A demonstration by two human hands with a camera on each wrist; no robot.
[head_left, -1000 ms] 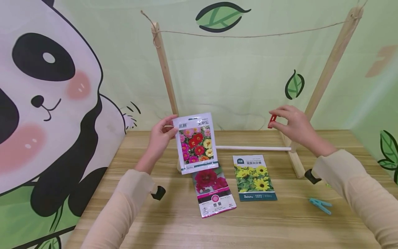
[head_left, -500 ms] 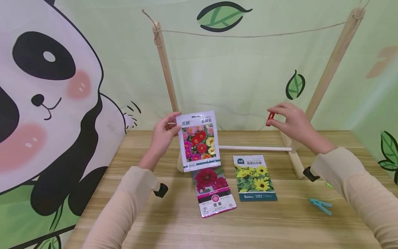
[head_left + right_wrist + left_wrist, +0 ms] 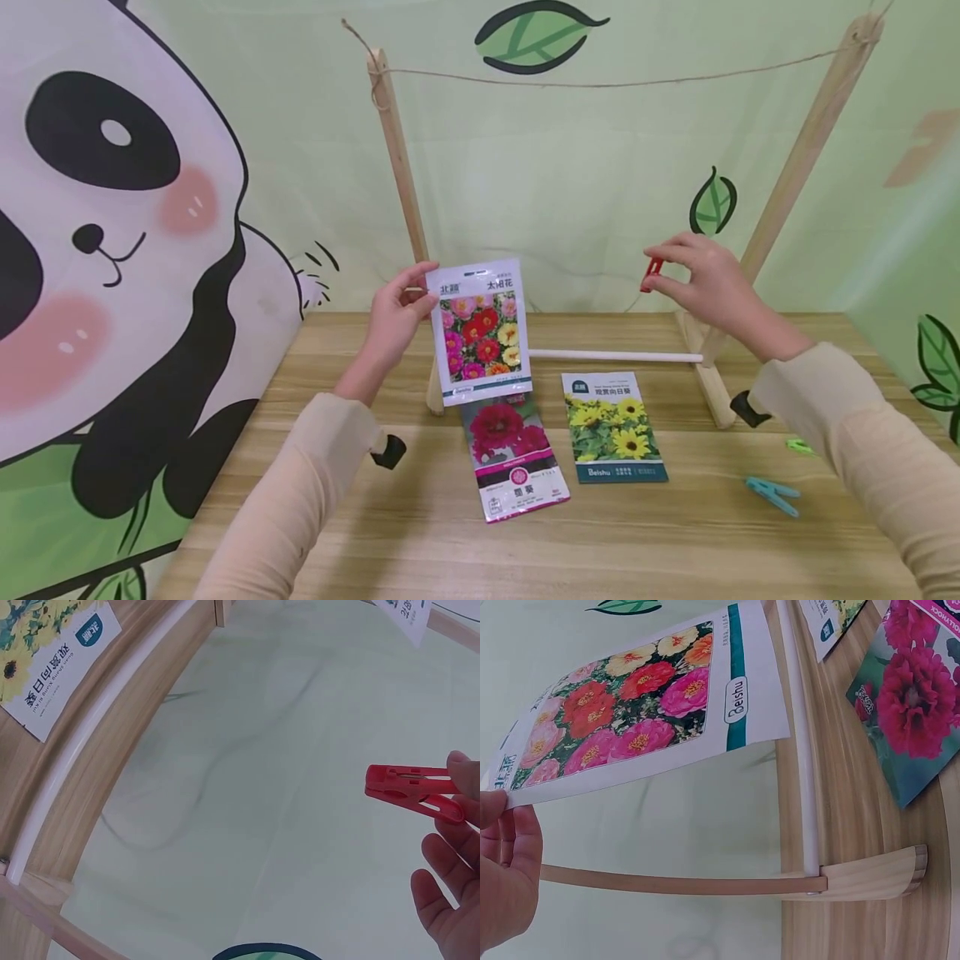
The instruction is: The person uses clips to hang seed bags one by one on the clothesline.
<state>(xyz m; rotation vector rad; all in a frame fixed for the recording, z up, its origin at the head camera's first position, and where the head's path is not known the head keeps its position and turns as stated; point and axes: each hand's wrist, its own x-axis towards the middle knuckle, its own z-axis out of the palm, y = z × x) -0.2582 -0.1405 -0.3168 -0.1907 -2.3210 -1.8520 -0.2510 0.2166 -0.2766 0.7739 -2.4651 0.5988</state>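
1. the mixed-flower packet (image 3: pixel 483 333) hangs in your left hand (image 3: pixel 397 312), near the middle of the head view; take it as the dial's centre. its face is toward you, roughly upright, slightly tilted, its lower edge apart from the table (image 3: pixel 600 550).
2. expect it to be light, thin and bendy, with a glossy skin that may slide or swing. an edge or top corner is the sensible hold; a hard squeeze would likely crease it.
3. your left thumb (image 3: pixel 490 808) and fingers (image 3: pixel 526 844) pinch its edge at about 10 o'clock, near the top corner. that forearm comes in from between 7 and 8 o'clock, the hand aimed between 1 and 2.
4. your right hand (image 3: pixel 708 279), between 2 and 3 o'clock, pinches the red clothespin (image 3: pixel 409 784) by its handle end, the other fingers loosely bent. in the right wrist view the nose points to 9 o'clock.
5. the clothespin looks stiff, light and springy; the handle tips seem the best hold.
6. your right forearm enters from between 3 and 4 o'clock, the hand aimed at 10.
7. the twine (image 3: pixel 600 85) runs above, at 1 o'clock. the sunflower packet (image 3: pixel 615 429) lies at 4, the hollyhock packet (image 3: pixel 517 475) between 5 and 6.
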